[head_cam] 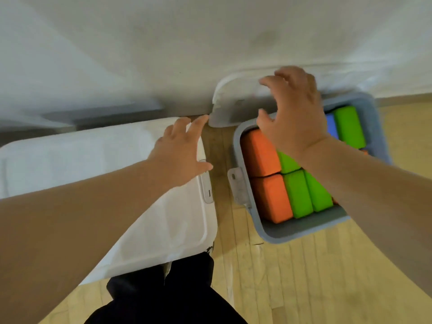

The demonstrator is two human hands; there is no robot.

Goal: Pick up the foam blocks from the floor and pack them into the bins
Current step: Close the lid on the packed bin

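A grey bin (266,232) stands on the wooden floor at the right, packed with orange foam blocks (261,153), green foam blocks (298,195) and a blue foam block (332,127). My right hand (294,113) hovers over the bin's far left corner, fingers spread and loosely bent, reaching toward a white lid (231,99) that leans against the wall; it holds nothing. To the left, my left hand (180,148) lies open with straight fingers on the white lid of a second bin (70,157), near its right edge.
A white wall (163,43) rises right behind both bins. A strip of wooden floor (222,148) separates them, and more floor (327,277) spreads in front. My dark trouser legs (163,295) show at the bottom. A clear latch (238,185) sits on the grey bin's left side.
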